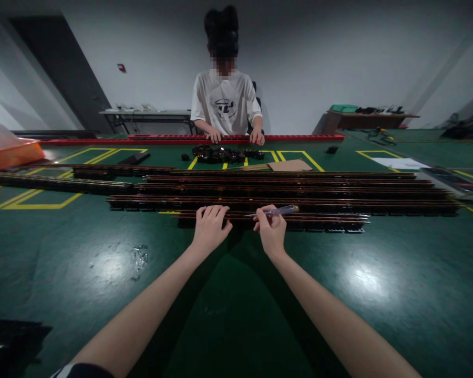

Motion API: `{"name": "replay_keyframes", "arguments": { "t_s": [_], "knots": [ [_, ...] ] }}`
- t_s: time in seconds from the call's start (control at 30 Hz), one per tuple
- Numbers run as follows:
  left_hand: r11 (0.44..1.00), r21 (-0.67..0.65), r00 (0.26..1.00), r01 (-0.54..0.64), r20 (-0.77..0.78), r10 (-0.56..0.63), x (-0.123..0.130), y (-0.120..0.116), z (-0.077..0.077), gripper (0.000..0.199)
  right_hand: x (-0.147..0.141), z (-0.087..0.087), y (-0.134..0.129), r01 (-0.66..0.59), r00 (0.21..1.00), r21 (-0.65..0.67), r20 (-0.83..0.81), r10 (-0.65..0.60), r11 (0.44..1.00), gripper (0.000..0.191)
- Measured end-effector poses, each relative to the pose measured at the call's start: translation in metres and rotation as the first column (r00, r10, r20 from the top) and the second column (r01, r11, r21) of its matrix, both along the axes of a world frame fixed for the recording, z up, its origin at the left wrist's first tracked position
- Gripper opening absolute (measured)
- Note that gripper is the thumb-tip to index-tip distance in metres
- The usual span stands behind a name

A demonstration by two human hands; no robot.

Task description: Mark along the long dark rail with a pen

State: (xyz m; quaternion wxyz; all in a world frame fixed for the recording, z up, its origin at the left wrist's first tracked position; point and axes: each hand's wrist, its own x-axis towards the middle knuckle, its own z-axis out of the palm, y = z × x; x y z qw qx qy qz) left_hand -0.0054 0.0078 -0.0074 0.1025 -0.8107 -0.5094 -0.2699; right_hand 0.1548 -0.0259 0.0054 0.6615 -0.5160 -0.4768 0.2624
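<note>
A long black strip (323, 223) with copper-coloured lines lies crosswise on the green table, nearest to me. My left hand (212, 227) is closed over its left part, fingers on top and thumb towards the right. In my right hand (271, 230) is a small screwdriver (281, 210) with a clear purplish handle. The handle points right, and its thin tip reaches left to the strip, between my two hands. Whether the tip touches the strip I cannot tell. Several similar black strips (378, 203) lie parallel just behind.
Across the table a person in a white shirt (225, 105) has both hands on a long red rail (299, 138). Before them lie a pile of shiny black parts (220, 154) and a piece of cardboard (290, 166). An orange bin (13, 155) stands left; white paper (398, 163) lies right.
</note>
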Motion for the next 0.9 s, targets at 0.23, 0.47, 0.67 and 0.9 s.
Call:
{"name": "replay_keyframes", "arguments": {
  "t_s": [0.23,0.47,0.67,0.9],
  "knots": [
    [1.0,-0.027,1.0,-0.003,0.005,0.004,0.0012,-0.0017,0.0028,0.03,0.0009,-0.0002,0.0003,-0.041,0.999,0.002,0.026,0.041,0.999,0.019],
    [1.0,-0.011,1.0,-0.005,0.015,0.005,0.0008,-0.0008,0.0029,0.025,0.0004,-0.0001,0.0012,-0.041,0.999,0.006,0.033,0.041,0.999,0.019],
    [1.0,-0.008,1.0,-0.009,0.016,0.009,0.0005,-0.0008,0.0036,0.023,0.0005,-0.0018,0.0016,-0.045,0.998,0.008,0.04,0.045,0.999,0.019],
    [1.0,-0.005,1.0,-0.019,0.001,0.019,0.001,-0.0013,0.0027,0.025,0.0002,-0.0001,0.0011,-0.064,0.996,0.003,0.061,0.063,0.998,0.019]
  ]
}}
